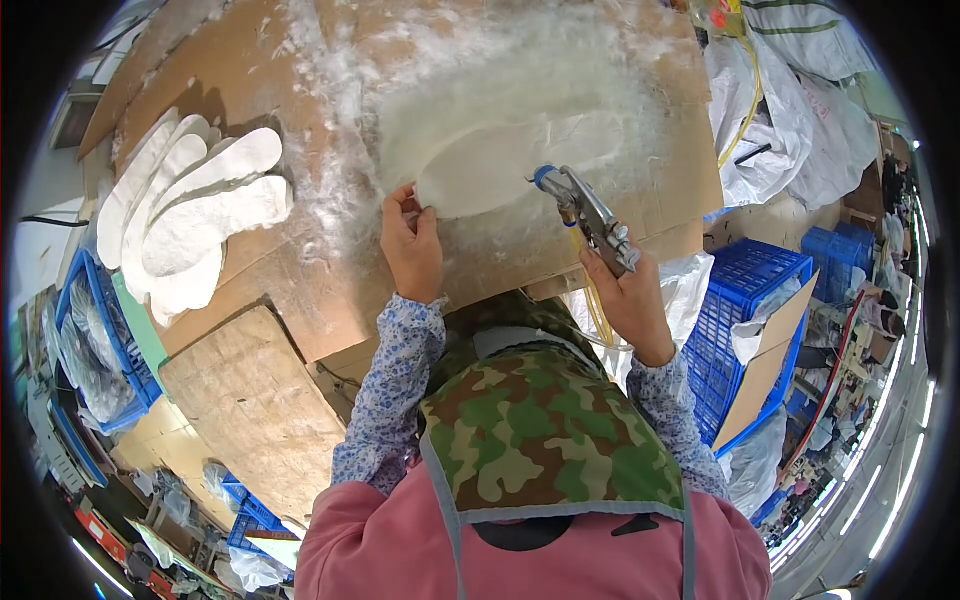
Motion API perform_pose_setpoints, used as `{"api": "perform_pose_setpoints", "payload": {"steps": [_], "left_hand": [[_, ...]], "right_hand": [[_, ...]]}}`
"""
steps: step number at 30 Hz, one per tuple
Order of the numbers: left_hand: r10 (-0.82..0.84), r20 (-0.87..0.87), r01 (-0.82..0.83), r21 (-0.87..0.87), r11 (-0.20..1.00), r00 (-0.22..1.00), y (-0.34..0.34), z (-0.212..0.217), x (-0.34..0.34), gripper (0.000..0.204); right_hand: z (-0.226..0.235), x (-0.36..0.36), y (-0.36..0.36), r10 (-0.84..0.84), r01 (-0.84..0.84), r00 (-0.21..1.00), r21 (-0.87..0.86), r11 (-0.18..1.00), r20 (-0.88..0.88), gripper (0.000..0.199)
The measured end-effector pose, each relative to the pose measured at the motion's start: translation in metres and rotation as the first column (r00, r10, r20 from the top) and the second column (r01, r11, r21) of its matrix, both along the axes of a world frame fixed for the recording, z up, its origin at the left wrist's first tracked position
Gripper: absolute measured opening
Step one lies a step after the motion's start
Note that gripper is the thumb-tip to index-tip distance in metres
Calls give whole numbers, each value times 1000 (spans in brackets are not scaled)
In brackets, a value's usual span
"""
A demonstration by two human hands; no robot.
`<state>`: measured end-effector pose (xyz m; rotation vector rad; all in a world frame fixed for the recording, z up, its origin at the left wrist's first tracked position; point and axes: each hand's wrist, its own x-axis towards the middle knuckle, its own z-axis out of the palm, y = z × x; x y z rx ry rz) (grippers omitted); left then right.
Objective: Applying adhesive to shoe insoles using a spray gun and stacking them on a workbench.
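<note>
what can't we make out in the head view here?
- Spray gun trigger: hidden under the right hand.
- Fingertips of the left hand on the white insole: contact is blurred by fluff.
- Stacked insoles: overlap hides the count.
- Yellow hose: its end is hidden behind the camouflage apron.

The white insole [520, 165] lies flat on the cardboard-covered worktop [300, 280], long side running left to right, and its surface looks pale and a little glossy. The left hand [410, 245] pins its left end with the fingertips. The metal spray gun [590, 215] is in the grip of the right hand [632, 300]; its blue-ringed nozzle points at the insole's middle, just above it.
</note>
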<state>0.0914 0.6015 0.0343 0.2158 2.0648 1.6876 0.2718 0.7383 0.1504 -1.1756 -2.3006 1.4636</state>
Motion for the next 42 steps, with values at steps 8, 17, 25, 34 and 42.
{"api": "perform_pose_setpoints", "payload": {"steps": [8,17,25,34,42], "left_hand": [[15,-23,-15,3,1000,1000,3,-2,2,29],[24,19,-24,-16,1000,1000,2,-2,2,30],[9,-4,-9,12,1000,1000,-1,-3,0,31],[-7,-18,8,44,999,1000,-3,-5,-1,30],[-29,-35,29,-6,1000,999,-3,3,-3,28]], "right_hand": [[-4,11,22,-57,57,998,35,998,9,24],[-12,27,45,-123,126,992,128,984,-31,28],[-4,30,54,-181,181,983,190,965,-21,30],[-3,25,37,-249,250,968,177,952,-29,27],[-5,14,3,-117,116,993,86,990,11,24]]}}
